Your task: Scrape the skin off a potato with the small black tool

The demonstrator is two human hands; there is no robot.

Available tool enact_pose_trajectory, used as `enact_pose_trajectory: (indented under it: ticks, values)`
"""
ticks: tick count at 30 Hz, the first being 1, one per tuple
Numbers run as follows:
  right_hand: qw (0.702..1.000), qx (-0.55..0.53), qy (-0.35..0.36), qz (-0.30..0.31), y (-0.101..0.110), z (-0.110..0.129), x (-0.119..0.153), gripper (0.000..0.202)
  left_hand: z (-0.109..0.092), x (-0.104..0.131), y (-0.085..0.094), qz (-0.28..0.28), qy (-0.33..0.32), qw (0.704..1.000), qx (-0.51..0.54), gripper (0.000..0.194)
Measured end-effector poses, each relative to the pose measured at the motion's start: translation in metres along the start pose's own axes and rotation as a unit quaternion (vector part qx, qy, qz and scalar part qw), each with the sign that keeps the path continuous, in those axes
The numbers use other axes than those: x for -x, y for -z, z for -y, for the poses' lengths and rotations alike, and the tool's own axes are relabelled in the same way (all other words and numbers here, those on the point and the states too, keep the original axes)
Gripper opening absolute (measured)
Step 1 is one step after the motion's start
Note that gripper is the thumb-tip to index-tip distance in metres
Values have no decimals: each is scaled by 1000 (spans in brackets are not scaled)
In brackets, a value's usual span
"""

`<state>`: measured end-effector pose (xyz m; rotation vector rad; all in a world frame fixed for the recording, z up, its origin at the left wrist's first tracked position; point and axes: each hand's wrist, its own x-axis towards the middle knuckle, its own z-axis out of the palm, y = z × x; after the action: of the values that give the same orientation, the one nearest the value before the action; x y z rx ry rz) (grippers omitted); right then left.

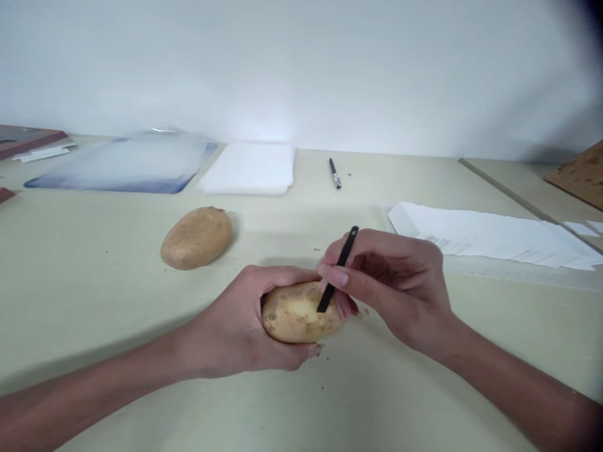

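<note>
While the left hand (235,326) clasps one potato (294,317) above the near middle of the bench (141,326), fingers wrapped round its left end, the right hand (405,285) pinches a slim black blade (346,254), tip at the skin beside a pale patch. Obstructing: right-hand fingers, masking the potato's upper right end. Surroundings, left to right: blue-edged clear plastic folder (127,166), flat at the back; second potato (196,240), unpeeled, nearer; stacked white sheets (249,168); black pen (334,172); overlapping white papers (475,232), beyond the right hand; brown board (581,172), far right.
</note>
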<state>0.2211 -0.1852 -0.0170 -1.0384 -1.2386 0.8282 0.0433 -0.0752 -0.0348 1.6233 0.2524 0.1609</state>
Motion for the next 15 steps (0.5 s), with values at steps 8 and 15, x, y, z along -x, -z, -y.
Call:
enact_pose_trajectory:
  ticks: [8, 15]
  values:
    - [1000, 4, -15, 23, -1, 0, 0, 8, -4, -1, 2, -3, 20, 1000, -14, 24]
    - [997, 65, -2, 47, -2, 4, 0, 13, 0, 1, 1, 1, 5, 1000, -21, 32]
